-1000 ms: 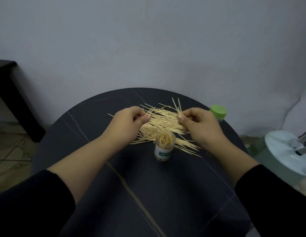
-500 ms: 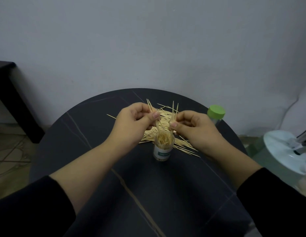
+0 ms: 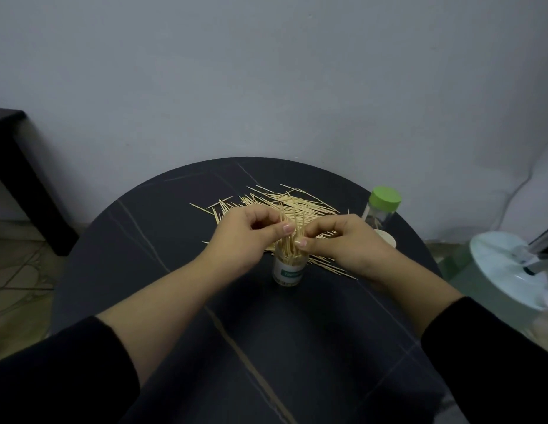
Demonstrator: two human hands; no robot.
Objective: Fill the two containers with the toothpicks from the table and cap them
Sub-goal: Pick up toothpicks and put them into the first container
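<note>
Open container upright, toothpicks piled behind, green-capped container right.

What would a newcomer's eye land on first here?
The left hand and right hand pinch toothpicks upright over a small open container mid-table. Behind them a pale toothpick pile sprawls across the dark round table, and a green-capped container stands at the far right edge.

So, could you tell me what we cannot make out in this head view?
Head view only:
Label text on the open container: too small, blurred.
Contents of the green-capped container: lower part behind the right hand.
Pale round thing beside it: mostly behind that hand.
How many toothpicks the left hand and right hand pinch: blurred, overlapping.
</note>
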